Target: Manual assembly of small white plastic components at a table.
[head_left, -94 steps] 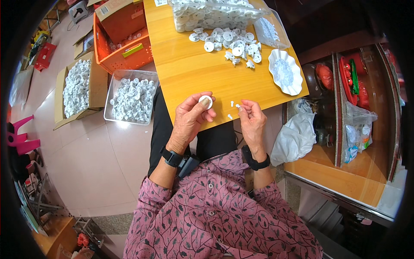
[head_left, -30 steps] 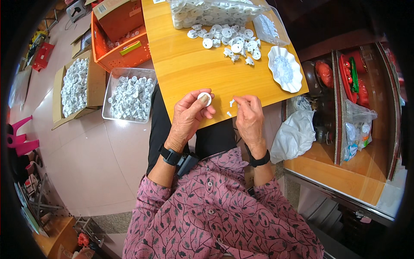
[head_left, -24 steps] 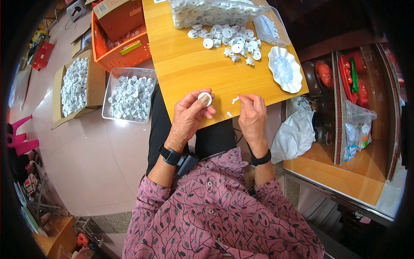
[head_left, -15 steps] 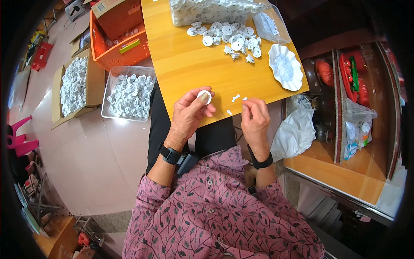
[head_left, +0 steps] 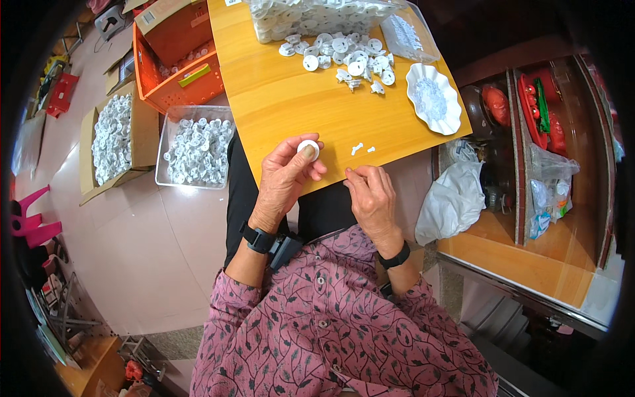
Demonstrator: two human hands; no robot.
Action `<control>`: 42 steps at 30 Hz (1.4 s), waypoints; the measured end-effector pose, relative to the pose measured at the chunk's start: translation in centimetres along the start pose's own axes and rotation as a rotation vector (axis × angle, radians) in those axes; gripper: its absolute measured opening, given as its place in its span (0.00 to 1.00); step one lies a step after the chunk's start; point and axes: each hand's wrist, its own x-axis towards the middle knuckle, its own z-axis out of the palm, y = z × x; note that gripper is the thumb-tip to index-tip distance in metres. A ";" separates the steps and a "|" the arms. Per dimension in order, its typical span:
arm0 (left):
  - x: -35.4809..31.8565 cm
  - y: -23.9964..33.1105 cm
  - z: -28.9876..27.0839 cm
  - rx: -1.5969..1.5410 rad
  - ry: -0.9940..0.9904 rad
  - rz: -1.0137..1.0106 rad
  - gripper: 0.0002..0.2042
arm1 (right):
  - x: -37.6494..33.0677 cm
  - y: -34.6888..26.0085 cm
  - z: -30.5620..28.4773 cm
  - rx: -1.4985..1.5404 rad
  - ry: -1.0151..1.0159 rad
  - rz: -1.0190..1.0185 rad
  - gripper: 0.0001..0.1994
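Observation:
My left hand point(head_left: 289, 167) is closed over the table's front edge, gripping a round white plastic piece point(head_left: 307, 149) with the thumb pressed on its face. To its right, my right hand point(head_left: 374, 202) has thumb and forefinger pinched together at the edge; whatever lies between the fingertips is hidden. Two small white plastic pins point(head_left: 357, 149) rest on the wood just beyond those fingertips. Farther back, several loose white plastic pieces point(head_left: 354, 59) with round discs lie in a heap before a clear bin point(head_left: 271, 34) full of similar ones.
On the yellow wooden table point(head_left: 278, 99), a white scalloped dish point(head_left: 454, 112) holds small translucent bits, near a clear tray point(head_left: 423, 49). On the left floor stand a clear tub point(head_left: 192, 182) and a cardboard box point(head_left: 144, 126) of white pieces, plus an orange crate point(head_left: 162, 92). Shelves point(head_left: 516, 165) flank the right.
My right hand has moved left and slightly nearer me, onto the spot where a third small pin lay; that pin no longer shows. My left hand keeps its grip. The view has shifted slightly.

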 end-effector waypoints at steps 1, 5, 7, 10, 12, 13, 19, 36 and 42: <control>0.0 0.0 0.0 0.009 -0.003 0.000 0.14 | 0.1 0.0 0.0 -0.019 0.004 -0.014 0.09; 0.0 0.0 0.0 0.012 0.006 0.001 0.14 | 0.3 0.0 -0.1 -0.018 -0.026 -0.002 0.06; 0.1 -0.1 -0.1 0.006 -0.008 0.010 0.14 | 0.5 -0.1 -0.3 0.119 -0.009 0.090 0.05; 0.1 0.0 0.0 0.014 0.004 0.000 0.14 | 0.8 -0.4 -0.2 0.364 0.014 0.276 0.04; 0.1 0.0 0.2 0.020 0.008 -0.001 0.15 | 1.3 -0.9 -0.3 0.502 0.021 0.384 0.04; 0.0 0.1 0.2 0.025 0.009 -0.004 0.15 | 1.6 -1.1 -0.2 0.638 0.028 0.494 0.05; 0.0 0.1 0.1 0.031 -0.015 -0.012 0.16 | 2.8 -1.3 1.0 0.913 0.033 0.538 0.08; 0.0 0.0 -0.1 -0.130 -0.099 -0.060 0.21 | 4.0 -1.7 0.4 0.891 0.114 0.571 0.06; -0.1 -0.1 -0.5 -0.136 -0.123 -0.044 0.19 | 4.0 -1.6 0.1 0.826 0.146 0.487 0.04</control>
